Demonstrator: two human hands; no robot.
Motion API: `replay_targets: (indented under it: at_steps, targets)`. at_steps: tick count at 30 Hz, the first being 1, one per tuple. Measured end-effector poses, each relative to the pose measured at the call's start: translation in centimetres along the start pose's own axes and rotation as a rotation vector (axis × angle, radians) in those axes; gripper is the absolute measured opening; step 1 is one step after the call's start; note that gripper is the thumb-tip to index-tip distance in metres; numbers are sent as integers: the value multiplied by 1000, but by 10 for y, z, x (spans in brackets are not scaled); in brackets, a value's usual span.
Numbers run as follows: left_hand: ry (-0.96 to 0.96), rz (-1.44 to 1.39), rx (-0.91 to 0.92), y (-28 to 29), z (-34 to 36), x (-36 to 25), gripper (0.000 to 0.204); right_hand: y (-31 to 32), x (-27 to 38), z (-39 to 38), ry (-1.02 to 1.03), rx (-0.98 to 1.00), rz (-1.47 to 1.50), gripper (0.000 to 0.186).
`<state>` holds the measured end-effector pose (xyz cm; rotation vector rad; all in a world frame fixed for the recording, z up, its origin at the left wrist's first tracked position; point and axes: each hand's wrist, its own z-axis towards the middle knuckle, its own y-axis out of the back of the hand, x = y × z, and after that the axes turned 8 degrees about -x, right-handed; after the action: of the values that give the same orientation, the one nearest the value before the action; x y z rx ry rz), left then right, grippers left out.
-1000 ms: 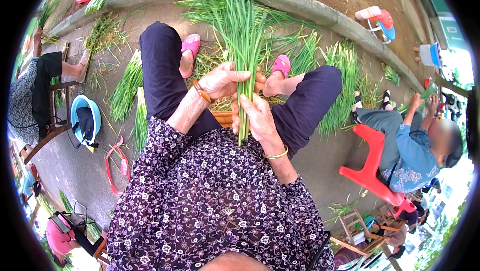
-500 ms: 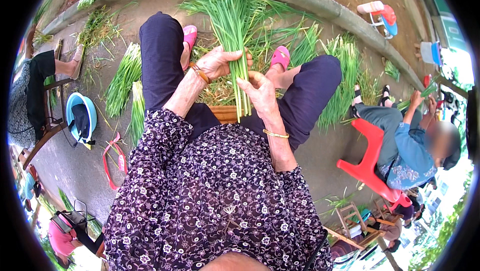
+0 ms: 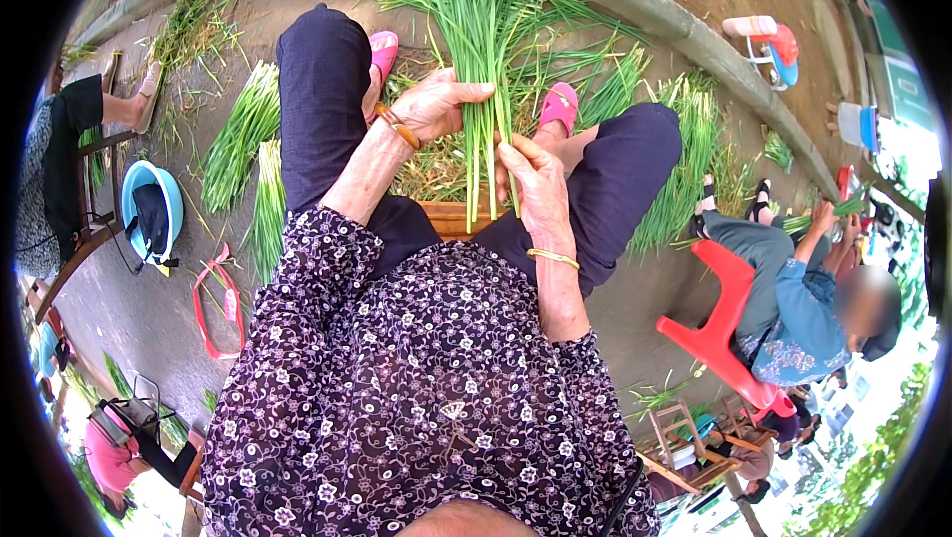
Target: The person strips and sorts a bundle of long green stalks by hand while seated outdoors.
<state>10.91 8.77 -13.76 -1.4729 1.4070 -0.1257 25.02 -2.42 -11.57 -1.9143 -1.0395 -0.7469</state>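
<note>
My left hand grips an upright bundle of long green stalks, its thumb across the upper part and the pale ends hanging below. To the lower right, my right hand is closed in a pinch on a few stalks at the bundle's right edge, which stand slightly apart from the others. Behind the hands, between my knees, lie loose straw-like trimmings above a wooden surface, partly hidden.
Stalk piles lie either side. A blue basin with a dark bag and a red strap are left. A co-worker sits right, by a red stool. More people sit around; a concrete kerb runs beyond.
My right hand has moved right, drawing a few stalks slightly away from the bundle. My left hand and the bundle sit higher in the picture, still held.
</note>
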Motion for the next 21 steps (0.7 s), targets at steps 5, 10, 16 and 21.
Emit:
replay_targets:
  at_steps: [5,10,16,21]
  targets:
    - [-92,64,-92,-8,-3,1,32,0,-6,4,67,-35,-121,20]
    - [-110,151,-107,-2,-2,0,34,3,-8,6,44,-30,-41,23]
    - [-88,192,-68,-2,-3,-2,36,8,-6,7,-71,1,57,20]
    - [-99,209,-67,-3,-1,1,35,4,5,2,-209,68,72,17]
